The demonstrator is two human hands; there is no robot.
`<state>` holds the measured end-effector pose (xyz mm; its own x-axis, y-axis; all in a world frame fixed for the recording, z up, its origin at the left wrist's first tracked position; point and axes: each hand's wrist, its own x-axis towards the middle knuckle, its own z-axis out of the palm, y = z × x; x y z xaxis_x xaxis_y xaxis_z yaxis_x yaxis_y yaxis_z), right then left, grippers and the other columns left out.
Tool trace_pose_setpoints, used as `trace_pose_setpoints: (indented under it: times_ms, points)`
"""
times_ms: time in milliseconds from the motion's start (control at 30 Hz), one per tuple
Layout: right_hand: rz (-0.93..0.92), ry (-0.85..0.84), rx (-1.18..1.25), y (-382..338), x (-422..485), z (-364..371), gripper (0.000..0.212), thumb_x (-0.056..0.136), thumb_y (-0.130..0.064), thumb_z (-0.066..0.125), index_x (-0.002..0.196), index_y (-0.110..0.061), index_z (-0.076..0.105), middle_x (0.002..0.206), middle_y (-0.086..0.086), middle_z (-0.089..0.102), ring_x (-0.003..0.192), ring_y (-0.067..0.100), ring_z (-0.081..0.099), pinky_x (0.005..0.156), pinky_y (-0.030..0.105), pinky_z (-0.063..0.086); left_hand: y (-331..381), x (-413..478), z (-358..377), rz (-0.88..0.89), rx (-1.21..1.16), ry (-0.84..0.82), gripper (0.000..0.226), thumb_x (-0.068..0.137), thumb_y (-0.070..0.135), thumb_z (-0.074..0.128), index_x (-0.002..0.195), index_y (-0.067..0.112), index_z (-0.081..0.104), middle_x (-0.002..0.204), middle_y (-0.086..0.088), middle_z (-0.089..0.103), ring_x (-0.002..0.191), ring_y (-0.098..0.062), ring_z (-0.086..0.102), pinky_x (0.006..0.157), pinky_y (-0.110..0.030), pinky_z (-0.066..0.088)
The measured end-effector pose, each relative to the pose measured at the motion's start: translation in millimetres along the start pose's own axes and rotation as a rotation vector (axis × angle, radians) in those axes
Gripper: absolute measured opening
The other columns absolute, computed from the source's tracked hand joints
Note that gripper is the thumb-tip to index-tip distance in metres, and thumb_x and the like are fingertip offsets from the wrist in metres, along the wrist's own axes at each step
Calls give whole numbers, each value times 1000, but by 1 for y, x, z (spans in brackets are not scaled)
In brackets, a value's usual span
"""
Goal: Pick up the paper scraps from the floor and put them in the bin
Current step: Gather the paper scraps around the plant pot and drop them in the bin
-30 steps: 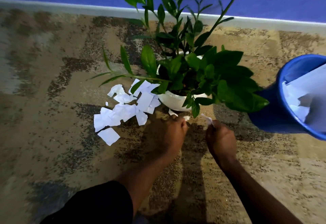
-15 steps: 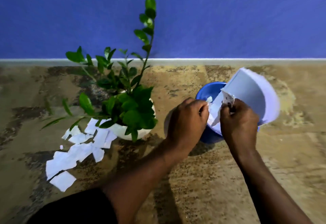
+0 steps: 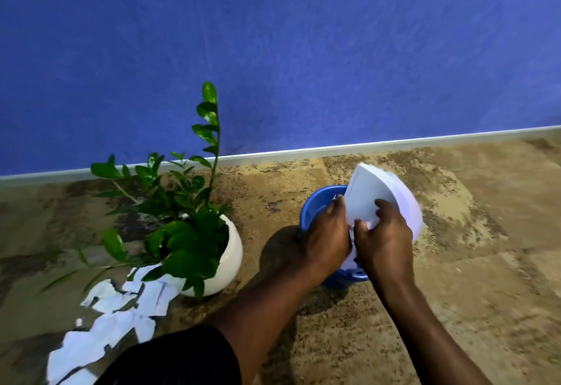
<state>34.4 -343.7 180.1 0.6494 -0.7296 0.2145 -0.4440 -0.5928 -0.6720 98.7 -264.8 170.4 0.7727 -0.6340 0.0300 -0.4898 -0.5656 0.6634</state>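
While over bin (image 3: 315, 206), hands (image 3: 329, 233) (image 3: 384, 243) on paper (image 3: 368, 193).

Your two forearms stretch forward and angle toward each other, so your hands sit side by side, nearly touching at the thumbs. Your right hand (image 3: 384, 242), back up, curls its thumb and fingers over the lower edge of the white paper (image 3: 368, 196). Just left of that grip, your left hand (image 3: 329, 234) points its curled fingers downward, and what they hold is hidden.
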Motion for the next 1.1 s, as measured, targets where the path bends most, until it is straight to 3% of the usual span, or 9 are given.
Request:
trace_pose_setpoints:
  times_ms: [67, 233, 367, 433, 600, 733, 900, 1000, 1100]
  points:
    - [-25, 14, 1, -5, -11, 5, 48, 84, -14, 62, 131, -9, 50, 121, 20, 60, 98, 34, 64, 82, 38, 49, -6, -22, 0, 7, -137, 37, 62, 98, 18, 44, 151, 9, 12, 149, -16, 36, 131, -29, 42, 101, -34, 37]
    - [-254, 51, 187, -30, -68, 29, 27, 81, -3, 64, 108, -7, 63, 106, 12, 64, 87, 26, 65, 80, 31, 52, -63, -94, 6, 28, -403, 341, 58, 96, 35, 45, 148, 33, 21, 139, 7, 49, 114, -11, 59, 89, -25, 49]
    - [-333, -188, 195, -34, -129, 82, 25, 77, -9, 66, 102, -8, 66, 102, 10, 64, 91, 15, 57, 82, 2, 35, -138, -161, 12, -151, -387, 359, 52, 91, 55, 45, 140, 53, 27, 145, 13, 42, 126, -4, 48, 100, -28, 46]
    - [-337, -357, 217, -38, -159, 107, 28, 79, -6, 70, 106, -13, 67, 108, 6, 61, 90, 13, 61, 77, -2, 40, -170, -190, 3, -273, -303, 328, 49, 90, 52, 41, 138, 43, 40, 143, 10, 45, 128, -6, 46, 107, -24, 37]
    - [-419, -624, 203, -49, -222, 175, 32, 80, -9, 70, 111, -14, 65, 114, 7, 58, 91, 22, 64, 74, 34, 58, -252, -250, -32, -525, 11, 427, 38, 90, 31, 46, 117, 12, 65, 122, -11, 63, 113, -27, 60, 102, -28, 38]
    - [-486, -733, 132, -62, -247, 228, 40, 79, -10, 66, 119, -9, 63, 120, 16, 59, 102, 32, 63, 85, 34, 51, -313, -271, -53, -673, -59, 388, 58, 87, 48, 36, 129, 13, 56, 136, -8, 53, 127, -24, 48, 109, -44, 36]
    - [-593, -610, 66, -79, -260, 278, 36, 76, -17, 65, 108, -1, 66, 103, 23, 67, 88, 36, 66, 72, 34, 55, -358, -267, -59, -618, 101, 260, 63, 87, 45, 54, 143, 24, 37, 148, -3, 38, 134, -21, 36, 110, -37, 32]
    - [-769, -632, 88, -70, -262, 308, 21, 84, -13, 57, 98, -1, 68, 108, 21, 67, 101, 37, 61, 85, 43, 51, -371, -255, -63, -600, 146, 141, 79, 84, 45, 63, 148, 22, 24, 154, -8, 25, 137, -26, 29, 106, -38, 34]
    - [-430, -602, 154, -66, -261, 323, 20, 95, -15, 52, 106, -4, 65, 102, 9, 67, 93, 24, 62, 85, 42, 52, -378, -247, -63, -574, 138, 68, 88, 82, 41, 66, 150, 18, 16, 157, -11, 16, 142, -29, 21, 111, -41, 30]
